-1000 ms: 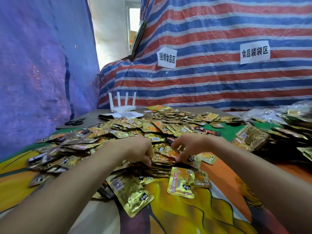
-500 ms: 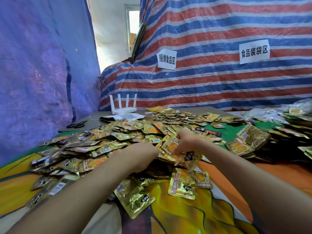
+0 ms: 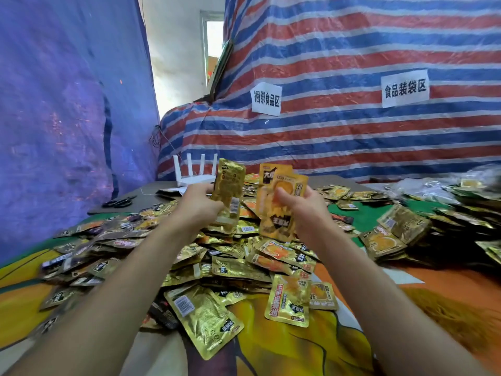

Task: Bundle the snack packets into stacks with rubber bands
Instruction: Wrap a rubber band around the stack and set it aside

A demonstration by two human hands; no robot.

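A wide heap of gold and orange snack packets (image 3: 235, 267) covers the table in front of me. My left hand (image 3: 196, 206) is raised above the heap and grips an upright gold packet (image 3: 229, 191) that shows its back side. My right hand (image 3: 303, 206) holds a few orange-fronted packets (image 3: 279, 202) upright beside it, a small gap apart. Loose rubber bands (image 3: 461, 321) lie in a brownish pile on the cloth at the lower right.
A white router (image 3: 195, 175) with several antennas stands at the back of the table. Black scissors (image 3: 119, 203) lie at the back left. Bundled packets (image 3: 390, 234) and clear bags (image 3: 433, 185) sit at the right. Tarpaulin walls close in on the left and behind.
Both hands rose from the heap. The left hand now holds one gold packet upright, and the right hand has lifted its orange packets up beside it.
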